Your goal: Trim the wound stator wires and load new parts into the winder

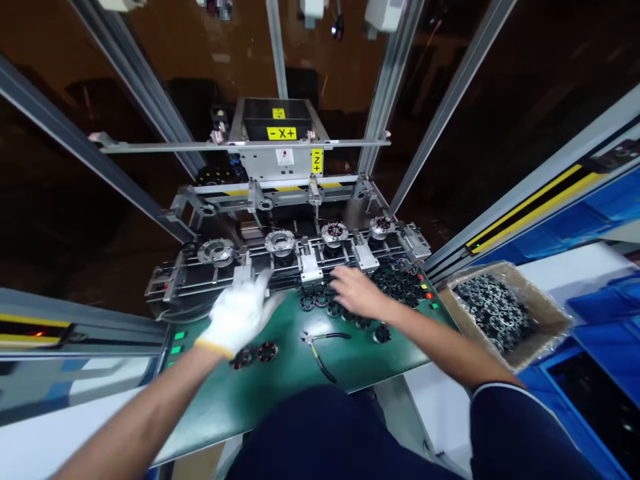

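Note:
My left hand, in a white glove, hovers over the green work surface, fingers stretched toward the fixture rail; it holds nothing that I can see. My bare right hand reaches down onto a cluster of small black round stator parts, fingers curled over them; what it grips is hidden. Two more stators with red windings lie near my left wrist. A pair of black-handled pliers lies between my arms. The rail carries several round fixtures, two with wound parts.
A cardboard box full of black stators stands at the right, above blue bins. More stators are heaped at the surface's right rear. Green buttons sit on the left edge. A machine carriage with yellow axis labels stands behind, framed by aluminium posts.

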`<control>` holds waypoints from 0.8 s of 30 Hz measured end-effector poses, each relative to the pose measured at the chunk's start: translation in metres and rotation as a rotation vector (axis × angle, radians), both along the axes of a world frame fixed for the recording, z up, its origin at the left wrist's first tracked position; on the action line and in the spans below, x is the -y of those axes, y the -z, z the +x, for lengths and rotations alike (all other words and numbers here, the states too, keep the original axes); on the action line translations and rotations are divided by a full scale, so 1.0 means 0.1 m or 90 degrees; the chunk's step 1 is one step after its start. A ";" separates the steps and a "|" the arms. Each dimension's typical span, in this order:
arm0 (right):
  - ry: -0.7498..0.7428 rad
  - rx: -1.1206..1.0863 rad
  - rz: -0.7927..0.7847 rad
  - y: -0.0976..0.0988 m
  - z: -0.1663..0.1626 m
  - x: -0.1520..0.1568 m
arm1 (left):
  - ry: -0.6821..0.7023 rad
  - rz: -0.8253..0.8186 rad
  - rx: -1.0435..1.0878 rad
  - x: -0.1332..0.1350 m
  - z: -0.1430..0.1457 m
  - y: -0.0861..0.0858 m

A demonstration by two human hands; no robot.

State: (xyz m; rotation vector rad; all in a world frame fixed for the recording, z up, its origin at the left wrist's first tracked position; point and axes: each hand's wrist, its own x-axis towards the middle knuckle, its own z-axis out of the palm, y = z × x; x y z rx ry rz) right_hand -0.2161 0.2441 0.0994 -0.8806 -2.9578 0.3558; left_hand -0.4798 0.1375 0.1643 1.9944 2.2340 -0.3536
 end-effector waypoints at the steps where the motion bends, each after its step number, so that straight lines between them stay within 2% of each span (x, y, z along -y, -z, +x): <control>1: 0.042 0.012 0.015 -0.13 0.23 -0.27 | 0.023 0.001 0.020 -0.32 0.12 -0.11; 3: 0.127 0.041 0.038 -0.34 0.63 -0.81 | 0.077 -0.021 0.070 -0.98 0.40 -0.22; 5: 0.204 0.073 0.050 -0.47 0.93 -1.27 | 0.105 -0.043 0.103 -1.55 0.68 -0.23; 7: 0.256 0.102 0.047 -0.50 1.12 -1.63 | 0.117 -0.071 0.122 -1.97 0.91 -0.17; 9: 0.277 0.124 0.032 -0.45 1.19 -1.88 | 0.122 -0.103 0.131 -2.22 1.04 -0.08; 12: 0.278 0.145 0.003 -0.28 1.16 -2.12 | 0.116 -0.134 0.127 -2.40 1.11 0.07; 16: 0.265 0.173 -0.046 -0.11 1.08 -2.37 | 0.087 -0.142 0.105 -2.49 1.10 0.18; 24: 0.213 0.186 -0.103 -0.03 1.05 -2.57 | 0.104 -0.184 0.090 -2.57 1.05 0.22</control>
